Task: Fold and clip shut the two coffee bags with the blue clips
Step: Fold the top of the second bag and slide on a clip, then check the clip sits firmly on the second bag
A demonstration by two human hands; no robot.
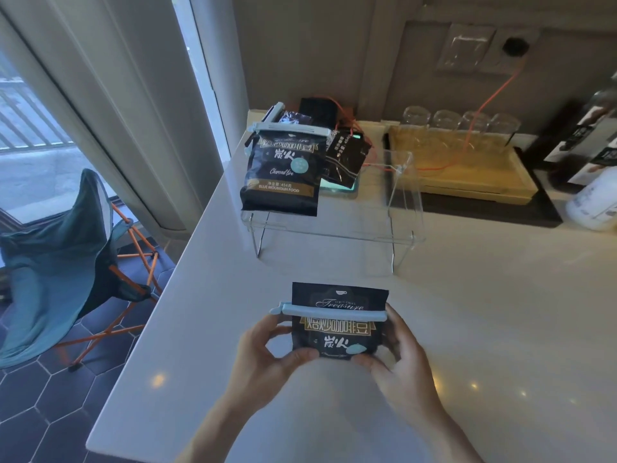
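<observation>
I hold a black coffee bag [337, 324] upright above the white counter, near its front. My left hand [267, 354] grips the bag's lower left side and my right hand [397, 352] grips its lower right side. A light blue clip [330, 310] runs across the bag below its top edge. A second black coffee bag [283, 172] stands on a clear acrylic shelf [334, 228] further back, with another blue clip [288, 129] across its folded top.
A smaller dark packet [345, 158] and a phone with a lit screen [340, 188] lie behind the shelf. A yellow tray [467, 175] with upturned glasses, an orange cable [484, 105] and a white bottle [594, 202] sit at the right. A folding chair [66, 262] stands left, off the counter.
</observation>
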